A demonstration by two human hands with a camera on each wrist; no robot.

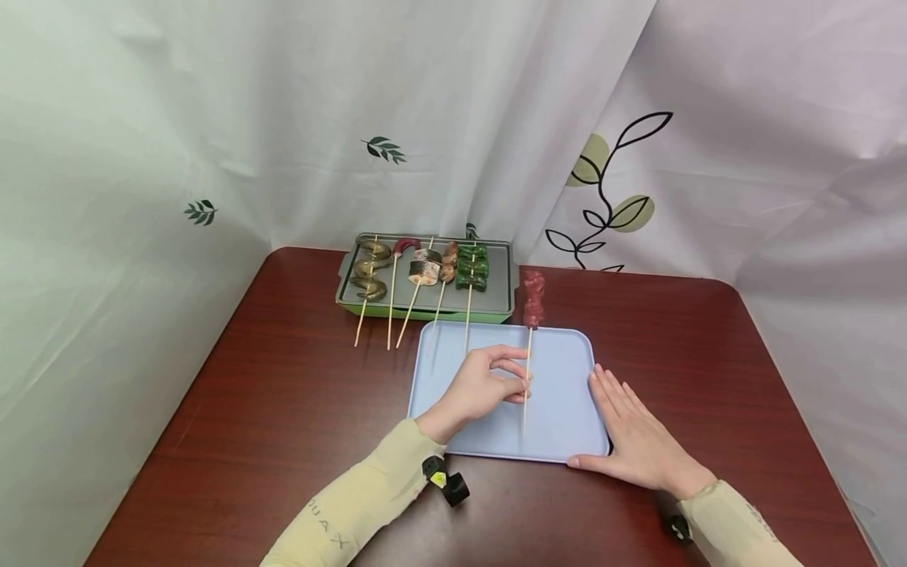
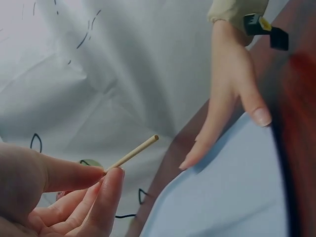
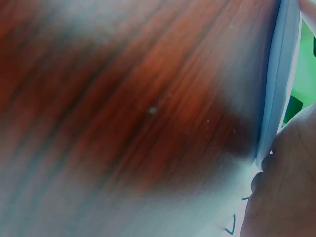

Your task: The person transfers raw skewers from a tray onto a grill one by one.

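Between thumb and fingertips, my left hand (image 1: pixel 489 382) pinches the wooden stick of a skewer threaded with red meat-like chunks (image 1: pixel 534 299). The skewer points away from me, over the pale blue tray (image 1: pixel 560 409). In the left wrist view the blunt end of the stick (image 2: pixel 133 153) sticks out past the fingertips. At the tray's right side lies my right hand (image 1: pixel 641 441), fingers straight along the edge and thumb at the near right corner. Seen from the right wrist, the palm (image 3: pixel 281 192) is beside the tray's rim (image 3: pixel 280 74).
Behind the tray stands a grey grill pan (image 1: pixel 499 272) with a green base. Across it lie skewers of shrimp (image 1: pixel 372 268), a red curved piece (image 1: pixel 405 246), dark-skinned white chunks (image 1: pixel 425 266), brown meat (image 1: pixel 449 261) and green pepper (image 1: pixel 472 268). Curtains surround the brown table (image 1: pixel 298 378).
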